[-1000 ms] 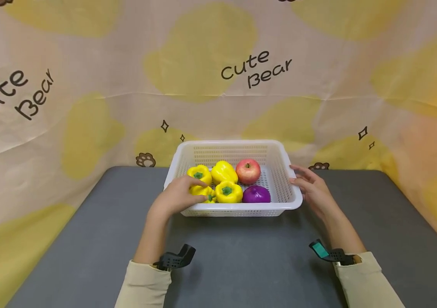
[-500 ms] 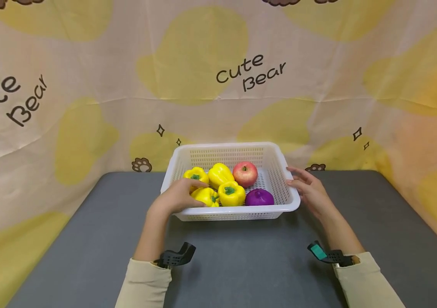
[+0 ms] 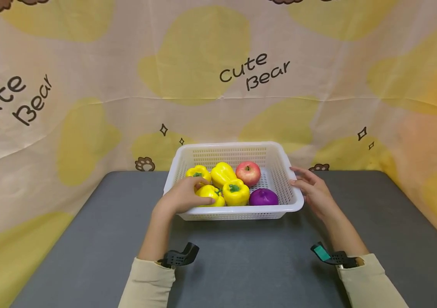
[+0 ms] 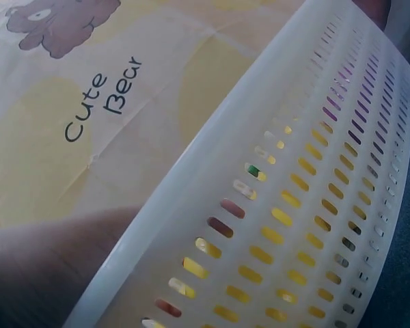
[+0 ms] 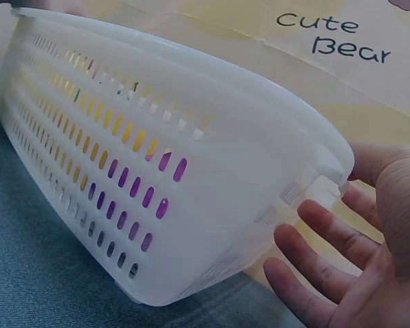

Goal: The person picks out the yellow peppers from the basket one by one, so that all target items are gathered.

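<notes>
A white plastic basket (image 3: 237,209) holds several yellow bell peppers, a red apple (image 3: 248,173) and a purple onion (image 3: 263,197). My left hand (image 3: 181,196) reaches over its left end, thumb and fingers round the front-left yellow bell pepper (image 3: 215,193). Right beside that one is another yellow pepper (image 3: 236,193); a third pepper (image 3: 223,174) lies behind. At the basket's right end my right hand (image 3: 317,193) holds the rim; in the right wrist view several fingers (image 5: 328,239) stretch out below it. The left fingers are mostly hidden behind the basket wall in the left wrist view.
The basket stands toward the back of a dark grey table (image 3: 237,261). Behind it hangs a patterned cloth (image 3: 203,64) with lettering. Each wrist wears a black camera mount, such as the left mount (image 3: 179,256).
The front-left pepper, its neighbouring pepper and the onion have shifted right inside the basket, along with my left hand. The right hand stays at the rim.
</notes>
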A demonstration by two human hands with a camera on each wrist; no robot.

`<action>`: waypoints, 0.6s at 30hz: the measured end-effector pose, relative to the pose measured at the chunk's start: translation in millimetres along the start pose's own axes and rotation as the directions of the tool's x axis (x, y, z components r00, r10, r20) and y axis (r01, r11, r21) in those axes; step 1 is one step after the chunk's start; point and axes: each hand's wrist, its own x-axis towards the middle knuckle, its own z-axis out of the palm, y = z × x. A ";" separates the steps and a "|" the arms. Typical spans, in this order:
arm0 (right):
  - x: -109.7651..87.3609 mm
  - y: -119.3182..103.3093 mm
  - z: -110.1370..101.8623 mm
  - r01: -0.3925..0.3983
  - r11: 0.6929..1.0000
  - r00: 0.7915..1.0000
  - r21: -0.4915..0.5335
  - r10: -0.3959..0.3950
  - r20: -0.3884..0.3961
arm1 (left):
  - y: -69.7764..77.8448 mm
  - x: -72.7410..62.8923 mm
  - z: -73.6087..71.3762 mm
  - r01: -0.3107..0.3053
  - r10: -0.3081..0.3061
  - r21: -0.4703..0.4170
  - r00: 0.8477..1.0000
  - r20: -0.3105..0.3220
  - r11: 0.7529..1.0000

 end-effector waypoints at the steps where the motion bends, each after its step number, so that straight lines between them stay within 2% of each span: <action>1: 0.2 0.4 -0.2 0.001 1.000 1.000 0.002 -0.001 0.003 | -0.1 0.0 0.2 0.006 -0.006 0.002 1.000 0.001 1.000; 10: -1.8 0.0 -0.1 0.000 1.000 1.000 -0.005 0.000 0.001 | 1.7 -3.8 -1.3 0.055 -0.055 -0.021 0.998 -0.029 0.998; 18: -1.6 0.5 0.1 0.011 1.000 1.000 -0.009 -0.011 -0.001 | 3.9 -8.0 -4.6 0.024 -0.033 -0.100 0.995 -0.089 0.995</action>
